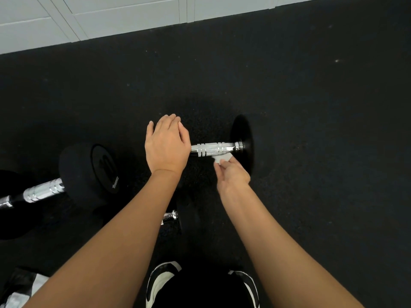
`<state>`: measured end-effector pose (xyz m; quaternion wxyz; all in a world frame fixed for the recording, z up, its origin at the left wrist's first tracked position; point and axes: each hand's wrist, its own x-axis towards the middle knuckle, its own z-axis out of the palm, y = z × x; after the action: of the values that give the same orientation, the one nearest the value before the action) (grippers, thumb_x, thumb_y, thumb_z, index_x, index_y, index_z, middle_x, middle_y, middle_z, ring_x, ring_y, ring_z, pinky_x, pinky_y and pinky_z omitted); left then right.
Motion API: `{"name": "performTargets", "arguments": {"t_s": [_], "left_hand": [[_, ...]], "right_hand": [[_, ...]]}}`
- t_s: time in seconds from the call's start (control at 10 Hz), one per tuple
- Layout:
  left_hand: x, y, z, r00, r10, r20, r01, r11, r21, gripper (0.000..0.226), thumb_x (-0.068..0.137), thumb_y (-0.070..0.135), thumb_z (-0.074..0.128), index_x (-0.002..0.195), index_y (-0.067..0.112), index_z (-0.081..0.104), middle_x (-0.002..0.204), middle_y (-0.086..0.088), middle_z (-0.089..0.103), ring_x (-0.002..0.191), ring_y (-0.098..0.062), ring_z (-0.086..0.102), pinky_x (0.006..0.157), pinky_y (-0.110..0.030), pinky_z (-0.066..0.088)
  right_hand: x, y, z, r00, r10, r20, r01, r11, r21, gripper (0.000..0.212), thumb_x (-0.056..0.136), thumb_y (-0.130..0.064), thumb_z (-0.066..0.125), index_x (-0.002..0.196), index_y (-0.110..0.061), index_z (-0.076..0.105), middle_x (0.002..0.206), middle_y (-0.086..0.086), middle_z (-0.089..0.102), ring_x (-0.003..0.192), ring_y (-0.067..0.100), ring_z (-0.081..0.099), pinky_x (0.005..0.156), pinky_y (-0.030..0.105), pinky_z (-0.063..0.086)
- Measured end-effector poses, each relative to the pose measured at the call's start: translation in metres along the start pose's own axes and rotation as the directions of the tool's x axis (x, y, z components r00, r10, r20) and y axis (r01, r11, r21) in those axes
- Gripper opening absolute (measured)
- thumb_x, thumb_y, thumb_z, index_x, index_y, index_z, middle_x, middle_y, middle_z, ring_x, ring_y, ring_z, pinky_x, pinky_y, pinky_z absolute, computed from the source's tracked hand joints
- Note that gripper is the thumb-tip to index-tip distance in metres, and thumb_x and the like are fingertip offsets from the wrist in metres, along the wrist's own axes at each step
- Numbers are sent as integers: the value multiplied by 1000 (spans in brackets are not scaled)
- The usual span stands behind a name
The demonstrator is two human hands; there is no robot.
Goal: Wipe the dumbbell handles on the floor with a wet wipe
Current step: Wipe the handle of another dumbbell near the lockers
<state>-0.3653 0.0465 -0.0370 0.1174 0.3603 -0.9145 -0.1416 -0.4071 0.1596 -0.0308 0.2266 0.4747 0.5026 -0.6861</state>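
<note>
At the frame's centre, a dumbbell handle (214, 149) is lying on black floor (311, 107). The left hand (166, 145) is resting over its left end, fingers relaxed. The right hand (232, 174) is pinching a white wet wipe (220, 158) against the handle's underside. A second dumbbell (86, 172) is lying at left.

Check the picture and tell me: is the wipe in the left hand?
No: the right hand pinches the wipe against the dumbbell handle, while the left hand rests on the dumbbell's other end.
</note>
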Motion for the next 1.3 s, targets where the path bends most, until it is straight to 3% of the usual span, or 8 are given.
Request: {"name": "performTargets", "arguments": {"t_s": [0.1, 0.2, 0.3, 0.5, 0.9, 1.1, 1.3], "left_hand": [[0, 1, 0, 1000, -2, -1, 2, 1000, -3, 53, 92, 29, 22, 116, 9, 64, 124, -4, 62, 122, -16, 53, 111, -39, 30], [0, 0, 0, 1000, -2, -4, 2, 1000, -6, 51, 93, 28, 23, 116, 8, 64, 123, -4, 63, 121, -16, 53, 111, -39, 31], [0, 0, -1, 1000, -6, 1, 6, 1000, -14, 47, 94, 27, 26, 116, 8, 64, 123, -5, 63, 121, -17, 53, 111, -40, 31], [0, 0, -1, 1000, -9, 28, 9, 1000, -8, 43, 96, 26, 30, 119, 9, 63, 126, -4, 61, 123, -15, 51, 113, -38, 28], [1, 0, 0, 1000, -10, 16, 10, 1000, -15, 38, 96, 22, 35, 118, 7, 63, 125, -5, 61, 123, -17, 51, 112, -39, 28], [2, 0, 1, 1000, -5, 2, 5, 1000, -8, 47, 94, 27, 27, 116, 8, 64, 123, -4, 62, 121, -16, 53, 111, -39, 30], [2, -1, 1, 1000, -6, -6, 6, 1000, -15, 42, 95, 25, 31, 116, 8, 64, 123, -4, 63, 121, -16, 53, 112, -39, 30]], "right_hand": [[8, -9, -7, 989, 100, 113, -113, 986, 119, 39, 95, 12, 25, 134, 15, 34, 141, 31, 36, 132, 33, 38, 112, 31, 28], [4, -1, -2, 997, 24, 77, -27, 999, 33, 38, 94, 12, 33, 130, 9, 45, 135, 26, 47, 120, 26, 52, 103, 26, 39], [7, 5, -4, 999, 12, 34, -12, 1000, 12, 37, 87, 13, 48, 119, -1, 59, 114, 16, 63, 105, 23, 61, 96, 31, 49], [19, 3, 4, 1000, 10, 0, -10, 987, 160, 41, 89, 13, 44, 123, -5, 58, 122, 13, 60, 112, 21, 58, 93, 25, 48], [32, 8, 5, 997, 27, 77, -40, 983, 181, 37, 91, 12, 40, 121, -3, 58, 126, 16, 57, 117, 25, 55, 100, 32, 45], [28, 4, -8, 984, 97, 152, -106, 993, 50, 36, 91, 11, 41, 122, -1, 56, 123, 17, 58, 117, 26, 55, 102, 35, 43], [36, 9, 3, 980, 58, 190, -81, 990, 116, 37, 92, 10, 40, 122, -4, 56, 127, 15, 56, 118, 24, 54, 103, 33, 42]]}}
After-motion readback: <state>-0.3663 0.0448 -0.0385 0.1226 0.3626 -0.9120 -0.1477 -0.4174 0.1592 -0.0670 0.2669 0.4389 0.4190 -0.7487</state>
